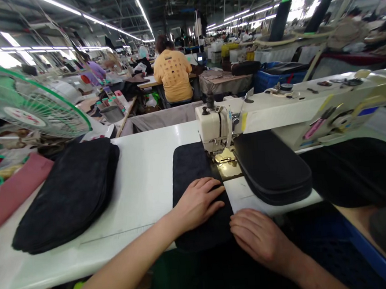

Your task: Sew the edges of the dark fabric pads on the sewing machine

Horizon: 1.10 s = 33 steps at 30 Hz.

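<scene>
A black fabric panel [191, 169] with rounded corners lies flat on the white sewing table, its right edge running under the needle area of the sewing machine [213, 130]. My left hand [200, 203] rests on top of it, palm down with fingers spread. At the panel's near right edge is my right hand [262, 236], fingers pressed together on the edge, thumb hidden. A stack of black panels [274, 167] sits on the machine bed, just right of the needle. The near end of the panel reaches the table's front edge.
Another pile of black panels [71, 192] lies at left, beside a pink cloth piece [20, 189] and a green fan [28, 103]. More black pieces [360, 168] lie at right above a blue crate [352, 248]. A person in yellow [173, 75] sits ahead.
</scene>
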{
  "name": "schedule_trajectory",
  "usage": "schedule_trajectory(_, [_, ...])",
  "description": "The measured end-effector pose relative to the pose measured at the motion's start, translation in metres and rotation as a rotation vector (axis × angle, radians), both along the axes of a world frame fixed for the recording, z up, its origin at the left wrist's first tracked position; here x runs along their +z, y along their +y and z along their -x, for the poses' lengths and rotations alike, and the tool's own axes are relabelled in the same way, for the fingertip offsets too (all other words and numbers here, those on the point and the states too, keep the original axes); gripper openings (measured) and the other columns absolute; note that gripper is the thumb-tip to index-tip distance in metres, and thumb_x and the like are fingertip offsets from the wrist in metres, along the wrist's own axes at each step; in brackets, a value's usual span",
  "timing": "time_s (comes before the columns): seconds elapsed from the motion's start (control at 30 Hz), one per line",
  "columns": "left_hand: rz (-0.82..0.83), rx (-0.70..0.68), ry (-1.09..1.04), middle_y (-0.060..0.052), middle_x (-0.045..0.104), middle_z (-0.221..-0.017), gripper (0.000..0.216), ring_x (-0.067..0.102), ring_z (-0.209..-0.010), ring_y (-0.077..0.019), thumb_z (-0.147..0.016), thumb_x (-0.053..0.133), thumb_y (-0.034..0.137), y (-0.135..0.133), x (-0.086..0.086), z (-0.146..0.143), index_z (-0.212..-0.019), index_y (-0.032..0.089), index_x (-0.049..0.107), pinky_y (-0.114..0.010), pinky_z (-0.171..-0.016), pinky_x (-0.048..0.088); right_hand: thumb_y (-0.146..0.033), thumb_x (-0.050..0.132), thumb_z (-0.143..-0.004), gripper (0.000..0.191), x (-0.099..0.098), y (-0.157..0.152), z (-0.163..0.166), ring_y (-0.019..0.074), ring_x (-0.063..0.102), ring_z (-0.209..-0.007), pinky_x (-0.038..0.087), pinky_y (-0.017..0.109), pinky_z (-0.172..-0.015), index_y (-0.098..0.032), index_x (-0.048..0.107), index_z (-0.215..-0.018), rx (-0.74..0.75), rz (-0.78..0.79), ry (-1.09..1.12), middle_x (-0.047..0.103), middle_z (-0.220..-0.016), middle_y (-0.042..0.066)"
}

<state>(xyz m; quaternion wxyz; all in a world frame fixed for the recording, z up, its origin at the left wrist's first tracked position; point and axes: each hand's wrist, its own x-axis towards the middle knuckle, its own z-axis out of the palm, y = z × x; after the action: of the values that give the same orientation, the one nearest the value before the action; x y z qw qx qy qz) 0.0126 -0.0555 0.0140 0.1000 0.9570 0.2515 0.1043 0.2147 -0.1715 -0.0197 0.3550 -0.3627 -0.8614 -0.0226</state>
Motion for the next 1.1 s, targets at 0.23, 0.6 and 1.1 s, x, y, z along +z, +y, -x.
schedule_trajectory(0.23, [-0.037, 0.007, 0.015, -0.012, 0.058, -0.136, 0.041, 0.053, -0.127, -0.0281, -0.101, 0.050, 0.039, 0.036, -0.005, -0.002, -0.136, 0.019, 0.059, -0.044, -0.108, 0.043, -0.008, 0.047, -0.095, 0.018, 0.004, 0.037, -0.005, 0.0203, 0.066, -0.086, 0.055, 0.037, -0.082, -0.018, 0.062, -0.096, -0.012, 0.056, -0.019, 0.070, -0.089, 0.007])
schedule_trajectory(0.6, [-0.102, 0.092, 0.041, -0.010, 0.063, -0.133, 0.032, 0.060, -0.122, -0.0237, -0.102, 0.049, 0.031, 0.059, -0.005, -0.003, -0.127, 0.019, 0.065, -0.038, -0.104, 0.048, -0.011, 0.051, -0.097, 0.014, -0.009, 0.037, -0.009, 0.0208, 0.069, -0.092, 0.056, 0.037, -0.086, -0.018, 0.061, -0.103, -0.033, 0.038, 0.007, 0.072, -0.097, 0.007])
schedule_trajectory(1.1, [-0.216, 0.236, 0.138, -0.015, 0.057, -0.139, 0.056, 0.052, -0.128, -0.0317, -0.098, 0.048, 0.057, 0.014, -0.012, 0.015, -0.135, 0.015, 0.056, -0.044, -0.102, 0.042, -0.007, 0.047, -0.096, 0.023, 0.008, -0.019, 0.000, 0.0164, 0.074, -0.085, 0.060, 0.028, -0.084, -0.016, 0.068, -0.098, 0.078, -0.108, -0.077, 0.077, -0.090, 0.006])
